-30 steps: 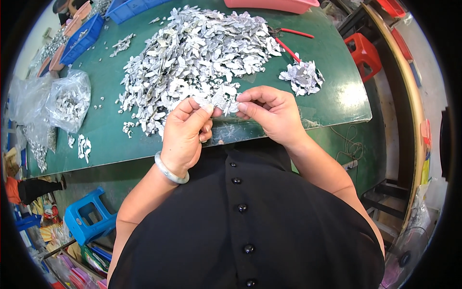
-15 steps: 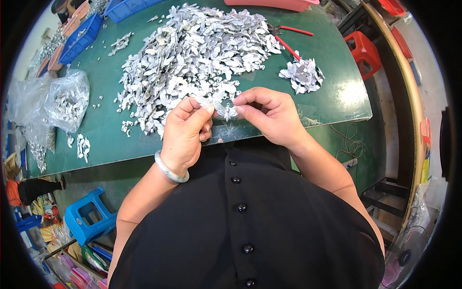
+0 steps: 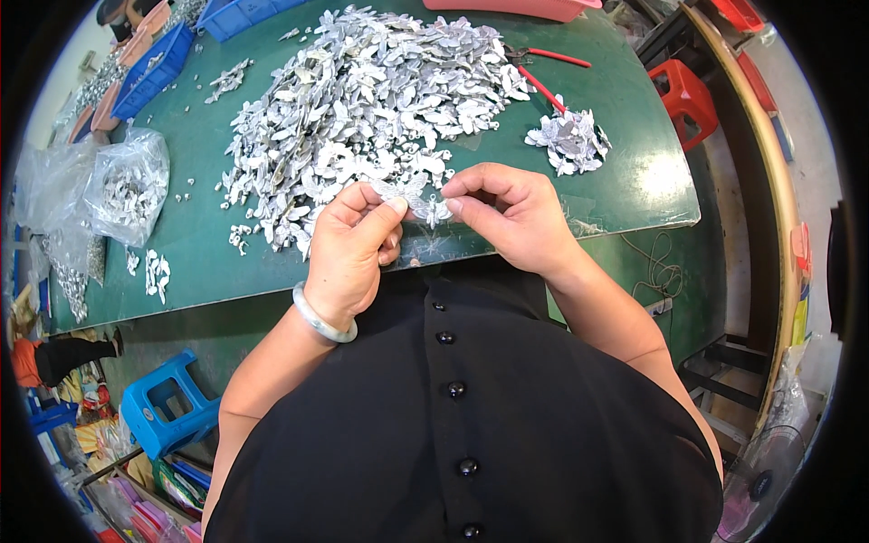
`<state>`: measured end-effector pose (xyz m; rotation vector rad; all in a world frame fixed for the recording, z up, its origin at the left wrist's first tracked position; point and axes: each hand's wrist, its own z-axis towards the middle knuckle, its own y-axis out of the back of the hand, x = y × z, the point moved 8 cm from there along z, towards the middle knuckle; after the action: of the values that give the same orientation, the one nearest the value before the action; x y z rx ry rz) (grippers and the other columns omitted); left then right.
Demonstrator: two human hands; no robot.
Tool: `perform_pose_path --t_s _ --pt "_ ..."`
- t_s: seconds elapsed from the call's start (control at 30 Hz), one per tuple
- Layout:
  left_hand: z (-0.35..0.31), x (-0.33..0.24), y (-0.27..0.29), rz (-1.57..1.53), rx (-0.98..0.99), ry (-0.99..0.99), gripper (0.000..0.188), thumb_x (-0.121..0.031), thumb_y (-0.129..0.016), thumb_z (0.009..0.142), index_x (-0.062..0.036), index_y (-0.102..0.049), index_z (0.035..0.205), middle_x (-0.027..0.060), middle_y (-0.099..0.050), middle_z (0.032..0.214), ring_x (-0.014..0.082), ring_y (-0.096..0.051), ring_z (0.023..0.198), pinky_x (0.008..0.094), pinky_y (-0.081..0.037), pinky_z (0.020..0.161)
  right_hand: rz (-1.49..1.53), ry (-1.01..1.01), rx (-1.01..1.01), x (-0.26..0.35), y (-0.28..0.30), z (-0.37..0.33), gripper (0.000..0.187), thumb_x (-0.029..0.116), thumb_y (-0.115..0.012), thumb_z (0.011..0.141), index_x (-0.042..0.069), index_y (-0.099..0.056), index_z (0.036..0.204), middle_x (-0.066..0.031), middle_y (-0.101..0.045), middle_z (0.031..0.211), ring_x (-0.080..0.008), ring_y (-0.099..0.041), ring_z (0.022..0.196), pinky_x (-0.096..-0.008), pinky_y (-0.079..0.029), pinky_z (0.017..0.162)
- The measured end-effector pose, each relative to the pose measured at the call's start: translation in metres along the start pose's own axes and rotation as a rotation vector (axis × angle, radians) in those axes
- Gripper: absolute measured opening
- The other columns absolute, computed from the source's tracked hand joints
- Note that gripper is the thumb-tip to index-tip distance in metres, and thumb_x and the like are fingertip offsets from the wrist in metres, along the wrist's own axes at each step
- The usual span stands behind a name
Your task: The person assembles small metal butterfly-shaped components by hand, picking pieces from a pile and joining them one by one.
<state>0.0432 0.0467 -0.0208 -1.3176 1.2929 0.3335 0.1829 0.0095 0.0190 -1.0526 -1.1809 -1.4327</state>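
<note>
Between my hands, over the table's near edge, is a silvery winged metal piece [image 3: 418, 194]. My left hand [image 3: 356, 237], with a pale bangle at the wrist, pinches one wing between thumb and fingers. On the other side, my right hand [image 3: 509, 215] pinches the piece's end with thumb and forefinger. Just beyond lies a large heap of similar silver-grey metal pieces [image 3: 362, 100]. A smaller pile of these pieces [image 3: 570, 143] sits to the right, touching red-handled pliers [image 3: 541, 88].
Clear plastic bags with small metal parts [image 3: 127, 195] rest at the left of the green table [image 3: 634, 181]. Blue trays [image 3: 152, 71] and a pink tray [image 3: 511, 7] stand along the far side. A blue stool [image 3: 172, 407] and a red stool [image 3: 685, 104] are on the floor.
The winged piece has tilted slightly between my fingers, showing more of its wing. Both hands keep nearly the same place and grip.
</note>
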Motion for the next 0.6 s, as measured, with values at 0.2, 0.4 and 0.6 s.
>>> perform_pose_path --t_s 0.2,0.4,0.6 --pt "0.001 0.002 0.0 -0.02 0.013 0.042 0.004 -0.003 -0.052 0.082 -0.0051 -0.05 0.079 0.0063 -0.058 0.073 0.0043 -0.043 0.052 0.0163 -0.032 0.043 0.107 -0.054 0.002 -0.006 0.001 0.0 0.011 0.0 -0.055 0.076 -0.001 -0.06 0.086 0.0008 -0.057 0.072 -0.0027 -0.048 0.064 -0.0188 -0.041 0.058" --pt "0.003 -0.003 -0.001 -0.025 0.016 0.016 0.006 -0.004 -0.051 0.083 -0.0059 -0.048 0.078 0.0068 -0.058 0.074 0.0042 -0.043 0.052 0.0164 -0.032 0.044 0.166 -0.08 0.013 -0.008 0.002 -0.001 0.01 0.001 -0.055 0.076 -0.001 -0.059 0.085 0.0037 -0.053 0.07 -0.0004 -0.043 0.06 -0.0167 -0.037 0.053" --pt "0.002 -0.012 -0.001 0.071 0.003 -0.118 0.009 -0.005 -0.053 0.082 -0.0062 -0.046 0.077 0.0088 -0.06 0.078 0.0028 -0.041 0.052 0.0161 -0.031 0.044 0.161 -0.096 0.02 -0.007 0.002 -0.001 0.01 0.001 -0.055 0.077 -0.001 -0.059 0.085 0.0039 -0.053 0.07 -0.0003 -0.043 0.06 -0.0164 -0.036 0.053"
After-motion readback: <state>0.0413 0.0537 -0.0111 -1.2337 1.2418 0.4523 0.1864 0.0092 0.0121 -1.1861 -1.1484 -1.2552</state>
